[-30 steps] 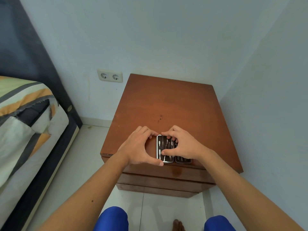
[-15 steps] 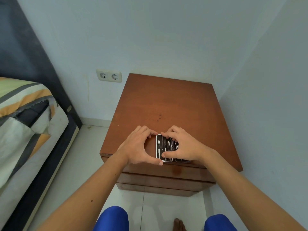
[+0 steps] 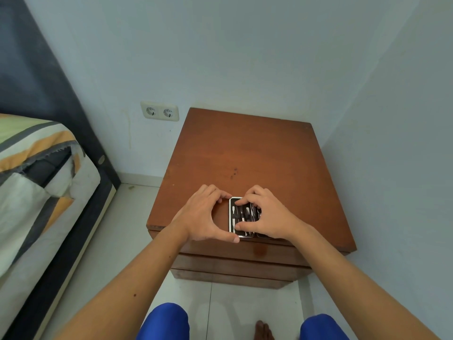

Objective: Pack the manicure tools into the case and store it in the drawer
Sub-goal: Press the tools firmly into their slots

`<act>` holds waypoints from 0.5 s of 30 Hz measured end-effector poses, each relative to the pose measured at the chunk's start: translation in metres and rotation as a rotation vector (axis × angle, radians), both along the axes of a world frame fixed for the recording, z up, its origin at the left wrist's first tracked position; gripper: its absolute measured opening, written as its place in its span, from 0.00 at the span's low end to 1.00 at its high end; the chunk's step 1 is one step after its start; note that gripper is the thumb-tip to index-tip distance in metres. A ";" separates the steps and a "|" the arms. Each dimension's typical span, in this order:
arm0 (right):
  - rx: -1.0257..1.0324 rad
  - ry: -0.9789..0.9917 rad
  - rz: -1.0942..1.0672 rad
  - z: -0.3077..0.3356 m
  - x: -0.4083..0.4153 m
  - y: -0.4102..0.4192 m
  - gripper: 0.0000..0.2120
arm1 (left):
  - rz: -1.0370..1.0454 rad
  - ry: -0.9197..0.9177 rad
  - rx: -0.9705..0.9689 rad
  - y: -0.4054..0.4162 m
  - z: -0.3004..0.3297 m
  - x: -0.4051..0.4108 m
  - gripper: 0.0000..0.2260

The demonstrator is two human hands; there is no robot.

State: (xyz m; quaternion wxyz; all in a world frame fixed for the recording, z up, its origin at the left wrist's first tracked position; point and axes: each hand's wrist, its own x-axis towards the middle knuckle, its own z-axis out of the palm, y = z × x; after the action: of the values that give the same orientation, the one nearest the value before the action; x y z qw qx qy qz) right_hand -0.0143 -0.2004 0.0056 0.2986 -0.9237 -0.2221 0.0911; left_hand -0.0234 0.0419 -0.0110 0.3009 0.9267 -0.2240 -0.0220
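A small black manicure case (image 3: 239, 217) with a silver rim lies open near the front edge of a brown wooden nightstand (image 3: 245, 153). Silver tools sit in its left half. My left hand (image 3: 203, 214) curves around the case's left side, thumb at its front left corner and fingertips at its back edge. My right hand (image 3: 267, 214) covers the right half, thumb and fingers pressing on the tools. The drawer fronts (image 3: 232, 263) below the top are closed.
A bed (image 3: 36, 182) with striped bedding and a dark frame stands at the left. A double wall socket (image 3: 159, 111) is behind the nightstand. A wall runs close along the right. My knees in blue (image 3: 163, 322) and a bare foot show over the tiled floor.
Both hands stay on the case almost unmoved; the fingers of my right hand have shifted slightly on the tools.
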 end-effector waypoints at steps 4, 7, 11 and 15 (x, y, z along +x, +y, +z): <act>0.006 0.013 0.023 0.002 0.000 -0.002 0.30 | 0.000 0.003 0.001 0.000 0.000 0.000 0.50; 0.005 0.000 0.024 0.001 -0.001 -0.002 0.29 | 0.001 0.000 -0.003 0.000 -0.001 0.000 0.49; 0.004 -0.001 0.019 0.001 -0.001 -0.003 0.29 | 0.000 -0.002 -0.008 0.000 -0.001 0.000 0.49; 0.015 0.009 0.016 0.004 -0.003 -0.002 0.29 | 0.001 0.004 -0.011 0.000 -0.001 0.000 0.49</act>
State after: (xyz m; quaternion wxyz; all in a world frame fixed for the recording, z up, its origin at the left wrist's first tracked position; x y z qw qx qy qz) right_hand -0.0173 -0.2027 0.0091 0.3058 -0.9192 -0.2287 0.0961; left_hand -0.0231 0.0421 -0.0117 0.3065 0.9251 -0.2231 -0.0223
